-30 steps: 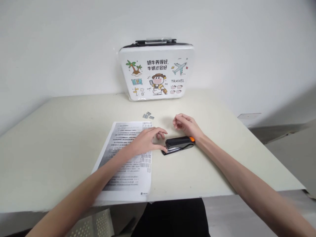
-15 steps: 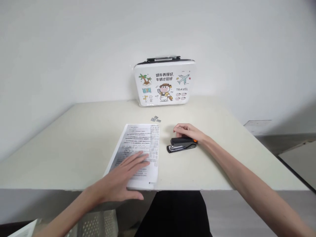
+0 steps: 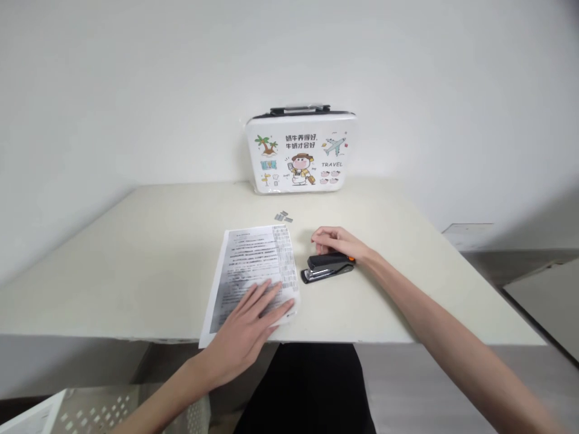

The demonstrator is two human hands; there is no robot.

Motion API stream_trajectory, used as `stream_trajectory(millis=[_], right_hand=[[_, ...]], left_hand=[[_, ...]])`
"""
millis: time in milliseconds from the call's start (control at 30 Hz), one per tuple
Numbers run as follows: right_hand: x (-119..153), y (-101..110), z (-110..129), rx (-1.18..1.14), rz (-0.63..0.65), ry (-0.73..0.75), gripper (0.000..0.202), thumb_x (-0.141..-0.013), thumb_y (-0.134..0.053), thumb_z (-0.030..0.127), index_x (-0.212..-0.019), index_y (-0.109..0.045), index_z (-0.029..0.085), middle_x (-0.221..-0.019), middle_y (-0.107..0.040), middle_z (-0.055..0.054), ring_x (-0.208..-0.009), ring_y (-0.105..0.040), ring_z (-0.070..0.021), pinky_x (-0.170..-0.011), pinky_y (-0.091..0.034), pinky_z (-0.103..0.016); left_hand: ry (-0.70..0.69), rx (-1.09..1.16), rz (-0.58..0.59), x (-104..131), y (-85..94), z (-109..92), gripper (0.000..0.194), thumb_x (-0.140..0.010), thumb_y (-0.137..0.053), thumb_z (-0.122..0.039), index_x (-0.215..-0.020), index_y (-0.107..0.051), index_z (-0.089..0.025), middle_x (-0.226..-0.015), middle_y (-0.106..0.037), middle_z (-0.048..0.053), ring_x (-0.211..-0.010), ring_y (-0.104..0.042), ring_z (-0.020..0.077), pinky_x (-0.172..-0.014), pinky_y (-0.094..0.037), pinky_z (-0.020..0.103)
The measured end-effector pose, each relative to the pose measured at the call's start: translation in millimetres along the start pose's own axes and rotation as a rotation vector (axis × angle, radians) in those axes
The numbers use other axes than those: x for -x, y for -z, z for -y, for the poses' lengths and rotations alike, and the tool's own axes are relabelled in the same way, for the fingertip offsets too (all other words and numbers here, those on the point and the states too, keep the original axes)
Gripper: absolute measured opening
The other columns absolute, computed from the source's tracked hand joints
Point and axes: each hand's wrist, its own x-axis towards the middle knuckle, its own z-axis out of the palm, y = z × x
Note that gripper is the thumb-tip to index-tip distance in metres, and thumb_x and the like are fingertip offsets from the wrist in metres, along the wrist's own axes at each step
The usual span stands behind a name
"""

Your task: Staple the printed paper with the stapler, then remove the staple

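Note:
My left hand [image 3: 251, 322] lies with fingers stretched out over the lower right part of a printed paper sheet [image 3: 246, 259]. Its thumb is near the sheet's lower right edge, which bows slightly. One corner of the paper hangs over the table's front edge. To the right lies a black stapler [image 3: 328, 266] with an orange spot at its rear, its jaw pointing left toward the paper. My right hand [image 3: 341, 242] rests just behind the stapler, fingers loosely curled in and nothing visible in them; the wrist is beside the stapler's rear end.
Several small grey staple strips [image 3: 283, 216] lie beyond the paper. A white cartoon-printed case [image 3: 301, 157] stands against the wall at the back of the table [image 3: 113, 259]. Below the front edge, at lower left, is a perforated plastic basket [image 3: 97, 413].
My left hand has moved right, and the sheet's lower part has swung right with it, closer to the stapler. My right hand stays beside the stapler. The view has shifted slightly.

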Motion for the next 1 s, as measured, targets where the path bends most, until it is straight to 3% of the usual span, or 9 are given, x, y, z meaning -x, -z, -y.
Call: stream_trajectory(millis=[233,333,433,500,633,833,1000], right_hand=[[2,3,0,0.065,0.004,0.0,0.043,-0.081,-0.08,0.063,-0.087,-0.072,0.022,-0.073,-0.071,0.001,-0.06,-0.059,-0.0131,-0.058,-0.043,-0.027],[2,4,0,0.099,0.021,-0.021,0.042,-0.083,-0.078,0.063,-0.089,-0.072,0.022,-0.073,-0.071,0.001,-0.06,-0.059,-0.0135,-0.057,-0.042,-0.028],[2,5,0,0.128,0.023,-0.023,0.043,-0.085,-0.077,0.064,-0.091,-0.072,0.022,-0.076,-0.073,-0.001,-0.061,-0.061,-0.0137,-0.057,-0.044,-0.028],[4,6,2,0.152,0.02,-0.013,0.044,-0.086,-0.075,0.065,-0.092,-0.072,0.022,-0.079,-0.075,-0.002,-0.063,-0.063,-0.014,-0.059,-0.048,-0.029],[8,5,14,0.204,-0.007,0.027,0.045,-0.089,-0.072,0.067,-0.093,-0.072,0.022,-0.087,-0.077,-0.005,-0.071,-0.068,-0.0168,-0.068,-0.054,-0.033],[10,-19,33,0.456,-0.163,0.129,0.046,-0.098,-0.059,0.068,-0.1,-0.076,0.025,-0.107,-0.077,-0.009,-0.1,-0.069,-0.0272,-0.09,-0.054,-0.043],[19,-45,34,0.591,-0.143,0.141,0.044,-0.106,-0.048,0.063,-0.127,-0.073,0.033,-0.138,-0.068,-0.005,-0.134,-0.058,-0.0314,-0.12,-0.039,-0.049]], left_hand=[[0.012,0.024,-0.018,-25,-15.9,-17,0.065,-0.109,-0.038,-0.014,-0.168,-0.031,-0.041,-0.179,-0.013,-0.001,-0.164,-0.011,0.032,-0.133,-0.019,0.058],[0.03,0.054,-0.024,-30,-15.6,-21,0.059,-0.112,-0.042,-0.026,-0.167,-0.031,-0.042,-0.179,-0.014,-0.001,-0.164,-0.012,0.0332,-0.133,-0.019,0.059],[0.023,0.119,-0.003,-35,-10.4,-17,0.062,-0.108,-0.053,-0.05,-0.166,-0.035,-0.04,-0.179,-0.015,0.001,-0.164,-0.014,0.0361,-0.131,-0.023,0.06],[0.031,0.168,0.018,-40,-5.1,-11,0.062,-0.104,-0.056,-0.059,-0.161,-0.045,-0.038,-0.177,-0.023,0.001,-0.163,-0.02,0.0349,-0.131,-0.027,0.056],[0.073,0.202,-0.026,-60,1.2,5,0.049,-0.108,-0.051,-0.054,-0.151,-0.057,-0.031,-0.169,-0.043,0.004,-0.16,-0.03,0.0293,-0.13,-0.029,0.051],[0.019,0.199,-0.011,-105,-11.0,18,0.079,-0.106,-0.042,-0.068,-0.166,-0.031,-0.018,-0.177,-0.02,0.016,-0.165,-0.005,0.0332,-0.134,-0.011,0.054],[-0.018,0.19,0.003,-123,-24.1,21,0.085,-0.106,-0.042,-0.065,-0.169,-0.017,-0.013,-0.177,-0.014,0.019,-0.164,0.001,0.0353,-0.133,-0.004,0.057]])
